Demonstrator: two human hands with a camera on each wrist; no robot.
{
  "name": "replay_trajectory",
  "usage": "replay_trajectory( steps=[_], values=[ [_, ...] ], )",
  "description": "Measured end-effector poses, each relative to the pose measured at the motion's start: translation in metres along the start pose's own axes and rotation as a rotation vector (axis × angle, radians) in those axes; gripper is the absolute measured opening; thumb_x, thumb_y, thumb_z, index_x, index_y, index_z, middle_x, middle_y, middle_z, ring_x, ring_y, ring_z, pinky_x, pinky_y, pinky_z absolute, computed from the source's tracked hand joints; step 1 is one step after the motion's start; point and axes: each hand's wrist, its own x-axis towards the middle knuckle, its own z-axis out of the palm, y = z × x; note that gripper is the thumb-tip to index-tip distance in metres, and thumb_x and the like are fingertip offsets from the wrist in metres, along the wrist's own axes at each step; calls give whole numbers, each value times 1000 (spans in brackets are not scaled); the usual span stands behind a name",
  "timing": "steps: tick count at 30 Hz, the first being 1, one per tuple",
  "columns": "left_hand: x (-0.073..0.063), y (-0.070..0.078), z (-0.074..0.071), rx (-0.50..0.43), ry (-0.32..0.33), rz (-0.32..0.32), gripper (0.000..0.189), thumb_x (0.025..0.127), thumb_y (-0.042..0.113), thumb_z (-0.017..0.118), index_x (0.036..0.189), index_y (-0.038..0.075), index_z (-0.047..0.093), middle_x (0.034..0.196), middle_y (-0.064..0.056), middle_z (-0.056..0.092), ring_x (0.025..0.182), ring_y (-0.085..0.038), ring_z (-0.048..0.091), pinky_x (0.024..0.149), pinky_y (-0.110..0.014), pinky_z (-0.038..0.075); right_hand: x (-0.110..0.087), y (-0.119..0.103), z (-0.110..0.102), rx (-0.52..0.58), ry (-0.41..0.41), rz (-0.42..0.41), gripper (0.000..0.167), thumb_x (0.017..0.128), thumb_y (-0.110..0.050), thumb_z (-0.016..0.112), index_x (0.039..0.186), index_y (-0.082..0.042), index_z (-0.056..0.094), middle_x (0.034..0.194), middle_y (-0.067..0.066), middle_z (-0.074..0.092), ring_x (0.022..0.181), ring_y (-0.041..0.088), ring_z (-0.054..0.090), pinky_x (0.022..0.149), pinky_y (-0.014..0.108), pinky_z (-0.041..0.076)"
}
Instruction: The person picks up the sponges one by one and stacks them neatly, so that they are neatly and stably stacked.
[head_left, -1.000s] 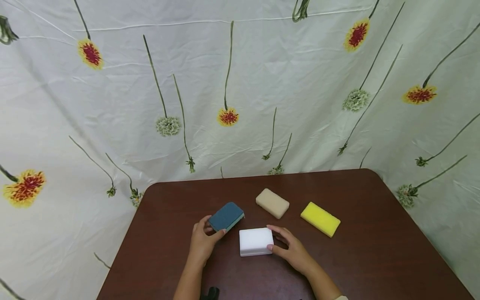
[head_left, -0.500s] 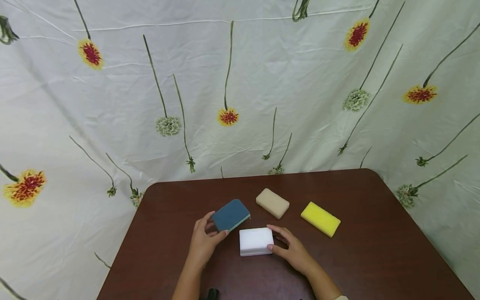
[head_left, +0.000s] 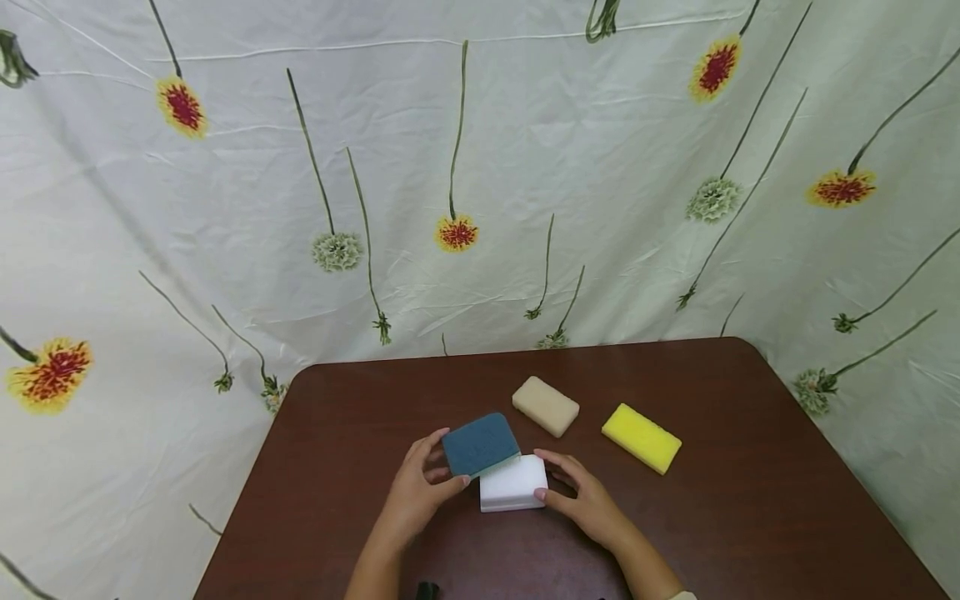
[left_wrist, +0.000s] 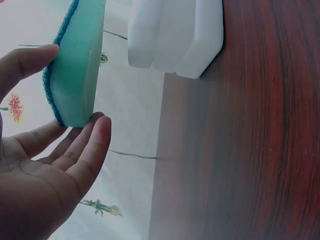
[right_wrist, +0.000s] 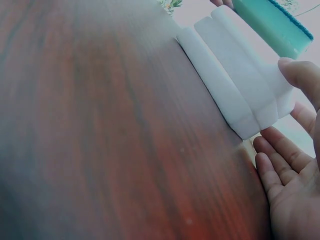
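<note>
Between thumb and fingers my left hand [head_left: 422, 482] pinches a scouring sponge [head_left: 480, 443] with a dark blue scrub face and a pale green foam body [left_wrist: 79, 67]. It is raised above the table and, in the head view, overlaps the far left corner of a white block. In the right wrist view that block is a stack of white melamine sponges [right_wrist: 235, 75], layered flat on the table. My right hand [head_left: 588, 504] holds the stack's right end, thumb [right_wrist: 300, 75] at the near side and fingers [right_wrist: 280, 155] around the far side.
Behind the stack, a beige sponge [head_left: 545, 406] lies on the dark wooden table [head_left: 750, 483]. A yellow sponge [head_left: 641, 438] is to its right. Beyond the table's far edge hangs a white flower-print cloth [head_left: 390, 125]. A small black object [head_left: 427, 590] shows at the bottom edge.
My left hand has carried the scouring sponge rightward, turning it somewhat, until it overlaps the white stack in the head view. My right hand and the white stack have stayed in place.
</note>
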Motion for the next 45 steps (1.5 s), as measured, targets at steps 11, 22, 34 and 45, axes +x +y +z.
replay_trajectory(
  steps=[11,22,34,45],
  values=[
    [-2,-2,6,79,-149,48,80,84,16,83,153,21,43,150,-13,44,120,-38,60,90,-44,57,1,0,0,-4,-11,25,59,91,-32,77,145,-31,54,140,-3,55,130,15,54,113,26,43],
    [-2,-4,17,73,-199,114,81,83,11,82,154,17,42,149,-13,46,124,-34,59,97,-42,55,0,-1,0,8,-8,85,58,90,-32,78,142,-35,54,138,-5,55,129,13,54,111,24,44],
    [1,-7,21,104,-200,150,85,82,9,82,155,12,40,150,-13,45,130,-34,54,101,-43,52,0,4,-2,7,-19,7,57,92,-28,75,145,-24,53,141,4,55,131,20,54,111,30,45],
    [0,-7,21,128,-219,115,85,85,14,79,158,16,35,155,-17,42,129,-40,56,102,-48,52,0,3,-2,1,-18,0,57,92,-28,76,144,-24,54,141,4,55,130,18,54,111,30,45]
  ],
)
